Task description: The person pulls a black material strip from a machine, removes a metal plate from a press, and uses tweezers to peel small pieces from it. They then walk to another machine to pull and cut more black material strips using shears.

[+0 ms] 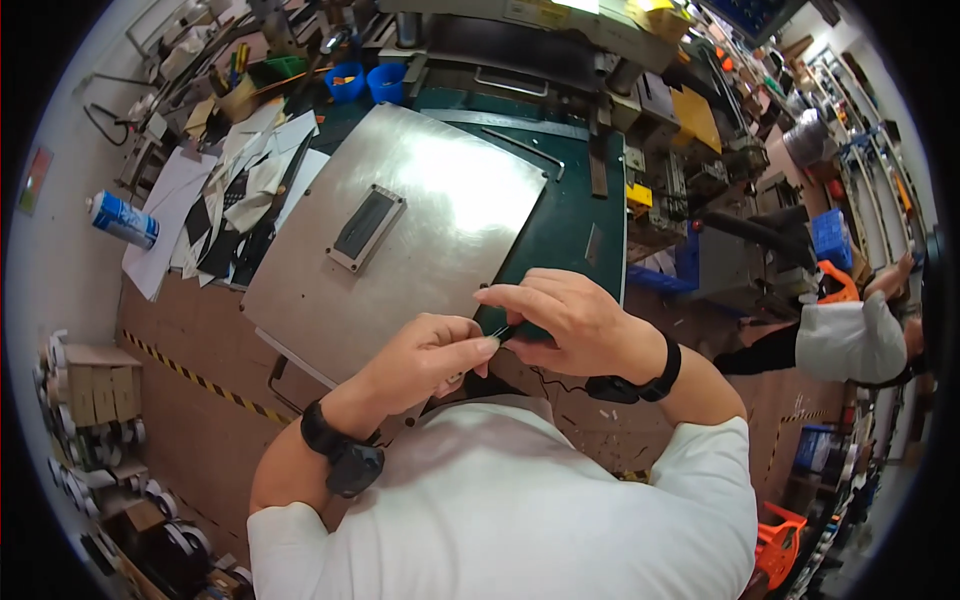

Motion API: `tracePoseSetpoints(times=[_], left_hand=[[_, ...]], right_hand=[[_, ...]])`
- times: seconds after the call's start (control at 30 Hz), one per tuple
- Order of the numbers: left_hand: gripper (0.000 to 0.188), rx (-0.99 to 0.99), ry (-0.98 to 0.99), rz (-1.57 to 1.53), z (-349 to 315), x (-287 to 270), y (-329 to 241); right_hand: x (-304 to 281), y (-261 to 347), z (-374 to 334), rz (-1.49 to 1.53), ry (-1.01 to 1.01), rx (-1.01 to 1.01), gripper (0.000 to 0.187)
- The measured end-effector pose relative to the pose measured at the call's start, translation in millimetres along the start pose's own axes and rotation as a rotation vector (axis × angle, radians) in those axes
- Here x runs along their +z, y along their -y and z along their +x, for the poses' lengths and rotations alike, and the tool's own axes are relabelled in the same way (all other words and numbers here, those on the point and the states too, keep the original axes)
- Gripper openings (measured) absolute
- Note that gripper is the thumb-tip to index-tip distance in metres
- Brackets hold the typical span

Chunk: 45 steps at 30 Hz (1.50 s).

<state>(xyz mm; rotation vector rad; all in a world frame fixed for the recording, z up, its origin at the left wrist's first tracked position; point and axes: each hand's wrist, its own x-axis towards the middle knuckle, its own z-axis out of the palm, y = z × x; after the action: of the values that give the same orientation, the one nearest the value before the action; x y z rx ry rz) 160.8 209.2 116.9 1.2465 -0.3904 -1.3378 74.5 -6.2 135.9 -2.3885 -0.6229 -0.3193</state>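
small dark strip (505,331) pinched between left hand (432,355) and right hand (565,322) fingertips | steel plate (400,230) just beyond hands | grip best kept light, strip held level

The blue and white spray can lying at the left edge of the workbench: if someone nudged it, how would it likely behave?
The spray can lies on its side, so a sideways nudge would probably make it roll, perhaps towards the paper sheets next to it. Its smooth round body looks rigid, likely metal, and may be somewhat slippery to grip. How heavy it is cannot be told from here.
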Motion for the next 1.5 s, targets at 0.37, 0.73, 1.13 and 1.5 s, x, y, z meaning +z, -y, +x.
tracePoseSetpoints(times=[0.37,0.73,1.13,1.5], left_hand=[[0.021,0.028,-0.018,0.08,4.4,-1.1,21.2],[0.02,0.094,-0.091,0.341,5.5,5.7,18.9],[0.022,0.185,-0.215,0.547,8.7,14.6,14.2],[0.023,0.102,-0.201,0.452,13.5,7.7,15.3]], right_hand=[[20.5,-12.8,-31.7,0.313,-0.179,0.208,0.051],[22.4,-24.7,-37.6,0.377,-0.075,0.236,0.016],[25.9,-30.7,-34.5,0.323,-0.079,0.181,0.01],[26.8,-42.9,-39.0,0.371,-0.084,0.22,0.011]])
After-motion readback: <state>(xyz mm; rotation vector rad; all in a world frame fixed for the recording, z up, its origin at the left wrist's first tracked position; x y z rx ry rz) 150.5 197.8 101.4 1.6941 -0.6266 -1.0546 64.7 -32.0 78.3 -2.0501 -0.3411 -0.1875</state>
